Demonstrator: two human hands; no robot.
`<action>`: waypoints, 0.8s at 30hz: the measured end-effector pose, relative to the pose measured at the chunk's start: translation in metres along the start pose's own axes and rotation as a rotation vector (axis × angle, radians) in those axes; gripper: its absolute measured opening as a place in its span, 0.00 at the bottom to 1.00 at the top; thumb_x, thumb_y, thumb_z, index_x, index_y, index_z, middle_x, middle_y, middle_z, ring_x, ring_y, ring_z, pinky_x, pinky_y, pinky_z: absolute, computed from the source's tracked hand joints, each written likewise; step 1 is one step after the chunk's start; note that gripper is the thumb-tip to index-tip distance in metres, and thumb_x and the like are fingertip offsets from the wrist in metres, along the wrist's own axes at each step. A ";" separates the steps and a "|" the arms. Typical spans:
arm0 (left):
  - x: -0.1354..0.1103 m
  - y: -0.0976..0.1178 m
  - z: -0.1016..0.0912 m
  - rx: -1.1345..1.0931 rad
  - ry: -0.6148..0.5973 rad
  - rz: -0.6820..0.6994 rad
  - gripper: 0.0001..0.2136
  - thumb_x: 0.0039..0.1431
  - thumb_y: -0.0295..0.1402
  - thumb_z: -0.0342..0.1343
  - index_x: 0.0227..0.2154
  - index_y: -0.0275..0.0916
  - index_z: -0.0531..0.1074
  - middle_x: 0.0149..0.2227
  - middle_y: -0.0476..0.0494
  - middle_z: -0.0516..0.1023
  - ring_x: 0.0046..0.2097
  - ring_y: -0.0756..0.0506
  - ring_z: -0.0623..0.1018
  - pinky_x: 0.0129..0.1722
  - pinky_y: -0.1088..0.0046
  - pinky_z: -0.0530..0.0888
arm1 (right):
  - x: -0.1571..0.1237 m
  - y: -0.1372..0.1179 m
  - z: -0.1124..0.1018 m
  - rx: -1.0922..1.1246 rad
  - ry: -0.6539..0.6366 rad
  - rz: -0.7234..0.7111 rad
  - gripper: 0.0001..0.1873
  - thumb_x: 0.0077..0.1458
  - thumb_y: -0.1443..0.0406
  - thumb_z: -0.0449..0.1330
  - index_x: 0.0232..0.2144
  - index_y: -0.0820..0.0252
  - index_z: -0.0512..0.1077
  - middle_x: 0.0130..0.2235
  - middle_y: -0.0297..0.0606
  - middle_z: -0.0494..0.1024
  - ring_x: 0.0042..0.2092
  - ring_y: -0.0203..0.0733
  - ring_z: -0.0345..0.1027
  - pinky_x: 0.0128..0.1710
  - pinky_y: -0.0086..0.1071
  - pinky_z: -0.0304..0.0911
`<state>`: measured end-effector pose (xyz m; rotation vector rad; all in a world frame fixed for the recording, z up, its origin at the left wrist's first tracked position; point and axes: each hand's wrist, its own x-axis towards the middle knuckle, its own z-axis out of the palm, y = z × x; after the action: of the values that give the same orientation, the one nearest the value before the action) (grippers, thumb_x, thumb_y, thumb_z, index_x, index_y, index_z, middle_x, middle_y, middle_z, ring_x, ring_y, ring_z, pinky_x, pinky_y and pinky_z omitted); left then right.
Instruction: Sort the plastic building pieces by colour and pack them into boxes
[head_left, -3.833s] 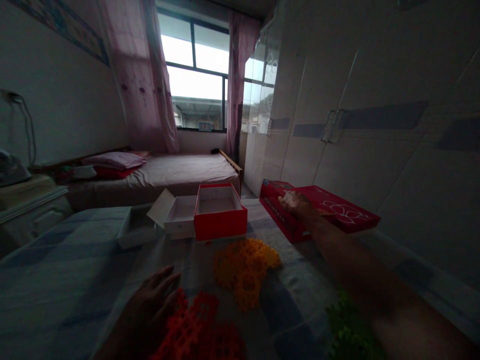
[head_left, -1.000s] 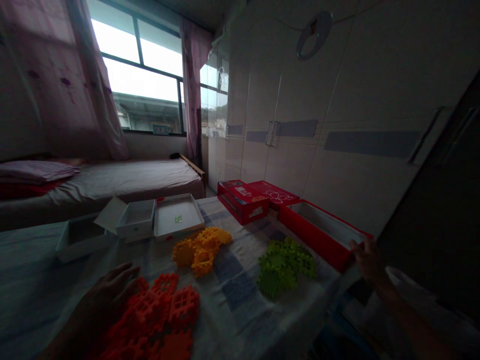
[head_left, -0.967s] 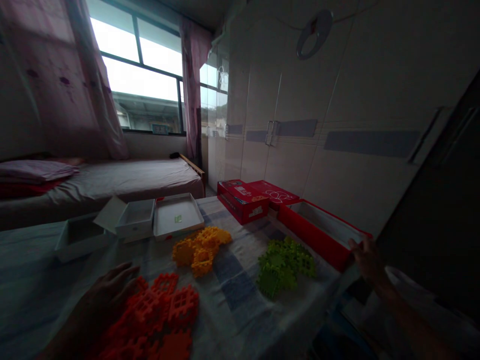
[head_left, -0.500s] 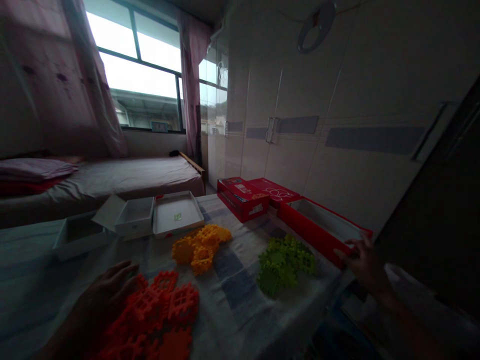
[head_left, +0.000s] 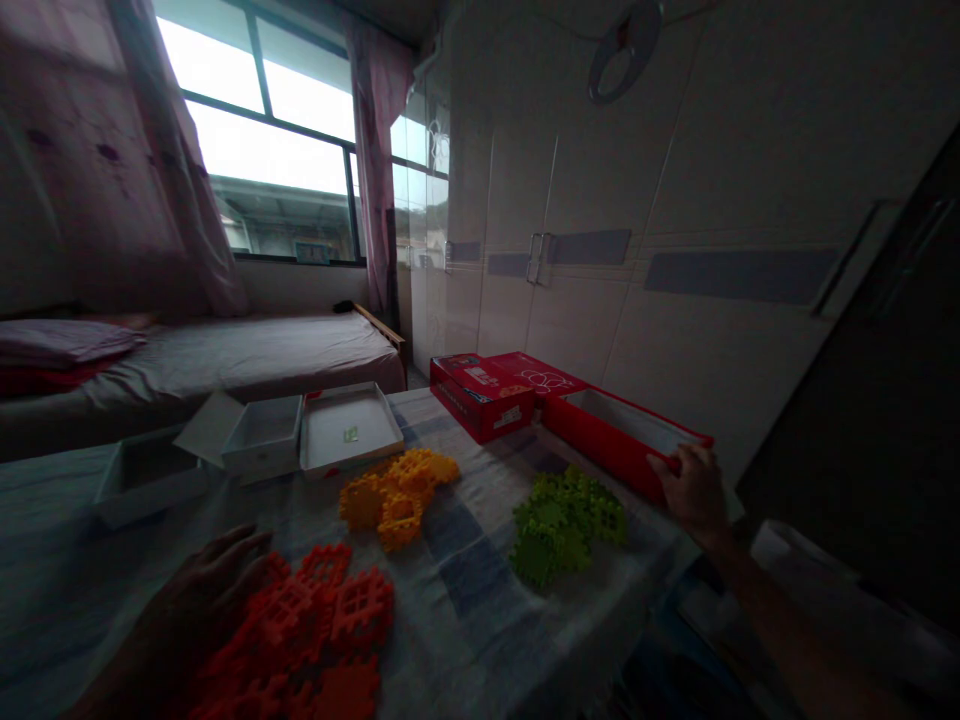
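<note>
Boxes behind toy pieces

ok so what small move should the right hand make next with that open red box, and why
I'd probably slide the open red box slightly toward the green pieces with the right hand. Its near end appears close to the edge of the table, the hand is at that end, and a narrow gap separates box and pieces.

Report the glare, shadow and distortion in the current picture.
Head view: the window is blown out to near white, and the glossy far end of the wardrobe mirrors it; head view: the left hand sits in deep shadow; head view: the right hand at the open red box is dim but readable; head view: the lower right corner is murky and stretched.
</note>
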<state>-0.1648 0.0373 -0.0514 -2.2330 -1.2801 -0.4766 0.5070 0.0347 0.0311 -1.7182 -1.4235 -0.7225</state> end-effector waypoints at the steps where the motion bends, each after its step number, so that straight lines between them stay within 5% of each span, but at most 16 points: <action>1: 0.001 0.000 0.000 0.016 0.027 0.041 0.17 0.55 0.25 0.44 0.35 0.45 0.78 0.44 0.48 0.78 0.50 0.46 0.73 0.47 0.75 0.71 | -0.001 -0.002 0.004 -0.006 0.003 0.002 0.21 0.53 0.47 0.46 0.23 0.57 0.61 0.32 0.47 0.67 0.41 0.50 0.61 0.45 0.44 0.60; 6: 0.000 -0.003 0.003 0.043 0.045 0.145 0.16 0.57 0.26 0.44 0.36 0.41 0.78 0.45 0.41 0.77 0.51 0.42 0.72 0.46 0.71 0.72 | -0.007 -0.013 0.006 -0.034 -0.029 -0.003 0.20 0.54 0.49 0.47 0.23 0.58 0.62 0.32 0.47 0.68 0.41 0.51 0.62 0.44 0.45 0.61; 11: -0.003 -0.005 0.004 0.043 0.005 0.125 0.18 0.59 0.26 0.41 0.38 0.40 0.78 0.47 0.39 0.76 0.53 0.41 0.71 0.47 0.68 0.72 | -0.018 -0.043 -0.017 -0.057 0.065 -0.043 0.23 0.54 0.50 0.51 0.41 0.64 0.65 0.52 0.57 0.63 0.56 0.58 0.53 0.51 0.52 0.55; 17: 0.003 0.003 -0.011 0.079 -0.056 0.079 0.17 0.59 0.25 0.42 0.36 0.41 0.78 0.46 0.42 0.76 0.52 0.43 0.71 0.49 0.70 0.71 | -0.041 -0.078 -0.023 0.146 -0.371 -0.367 0.29 0.55 0.51 0.51 0.55 0.58 0.59 0.55 0.45 0.65 0.60 0.50 0.51 0.58 0.47 0.50; 21: 0.005 0.007 -0.017 0.042 -0.112 0.032 0.17 0.58 0.25 0.44 0.38 0.42 0.77 0.48 0.44 0.76 0.53 0.44 0.71 0.50 0.71 0.70 | -0.054 -0.083 -0.011 0.142 -0.540 -0.245 0.36 0.52 0.47 0.52 0.59 0.55 0.55 0.61 0.45 0.57 0.63 0.55 0.43 0.58 0.51 0.49; 24: 0.002 0.001 -0.011 0.003 -0.096 0.044 0.17 0.57 0.24 0.44 0.38 0.42 0.77 0.47 0.43 0.76 0.54 0.43 0.70 0.50 0.69 0.71 | -0.056 -0.080 0.000 0.173 -0.663 -0.116 0.39 0.50 0.44 0.52 0.60 0.56 0.54 0.60 0.48 0.57 0.62 0.58 0.48 0.56 0.54 0.51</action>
<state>-0.1633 0.0316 -0.0424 -2.3010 -1.2757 -0.3553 0.4175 0.0110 0.0020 -1.8287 -1.9727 -0.0612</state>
